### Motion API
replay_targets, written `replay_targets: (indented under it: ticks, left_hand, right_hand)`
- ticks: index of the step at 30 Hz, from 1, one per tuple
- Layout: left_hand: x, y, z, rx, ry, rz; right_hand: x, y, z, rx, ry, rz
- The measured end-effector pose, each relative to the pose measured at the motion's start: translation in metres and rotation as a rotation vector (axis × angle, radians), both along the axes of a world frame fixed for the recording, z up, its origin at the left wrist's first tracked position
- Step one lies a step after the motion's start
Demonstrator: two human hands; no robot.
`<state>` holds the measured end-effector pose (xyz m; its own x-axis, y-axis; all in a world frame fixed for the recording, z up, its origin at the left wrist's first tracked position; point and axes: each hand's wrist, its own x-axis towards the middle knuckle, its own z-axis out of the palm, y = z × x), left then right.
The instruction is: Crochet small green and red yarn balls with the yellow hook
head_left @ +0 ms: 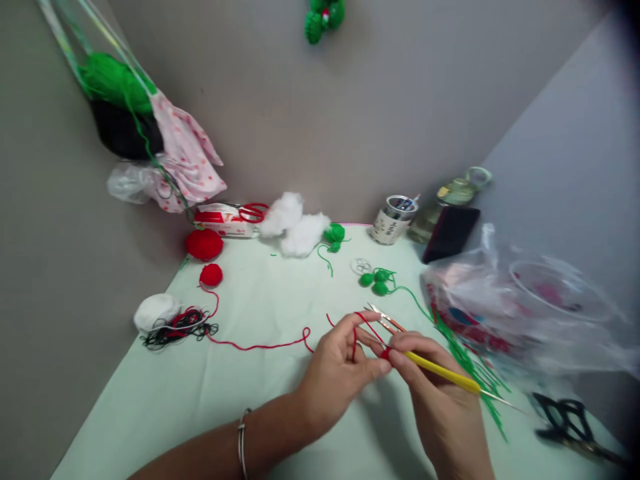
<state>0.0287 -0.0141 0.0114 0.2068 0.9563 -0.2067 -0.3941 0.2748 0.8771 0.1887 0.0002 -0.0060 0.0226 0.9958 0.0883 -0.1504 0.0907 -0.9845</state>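
Observation:
My right hand point(443, 407) grips a yellow-handled crochet hook point(445, 375), whose thin rear end points right over the table. At the hook's front tip sits a small red crochet piece point(385, 353), pinched at the fingertips of my left hand point(333, 370). Red yarn point(257, 347) trails from a small red ball point(211, 274) across the cloth to my left hand, looping over its raised index finger. The hook's tip is mostly hidden by fingers. Just behind the fingers lies a pair of small orange-handled scissors point(391, 323), partly covered.
White stuffing point(300, 233), green crochet pieces point(381, 280) and a tin can point(391, 223) stand toward the back. On the right are a plastic bag point(515, 293), green yarn strands point(465, 357) and black scissors point(565, 420). A white yarn ball point(157, 312) lies left.

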Motion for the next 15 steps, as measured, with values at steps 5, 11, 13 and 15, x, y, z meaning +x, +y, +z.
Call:
replay_targets:
  ticks: [5,11,13,15]
  left_hand:
    - [-0.053,-0.009,0.018,0.097,0.199,-0.4]
    - [-0.179,-0.028,0.04,0.275,1.285,-0.011]
    - [-0.217,-0.039,0.035,0.192,1.442,0.163]
    - [-0.244,-0.05,0.027,0.008,1.701,0.289]
  right_hand:
    - [0.021,-0.002,0.008,-0.042,0.337,0.399]
    - [0.041,-0.006,-0.002,-0.067,0.495,0.598]
    - [0.038,-0.005,-0.004,-0.092,0.466,0.601]
    - [0.035,-0.005,-0.003,-0.112,0.446,0.592]
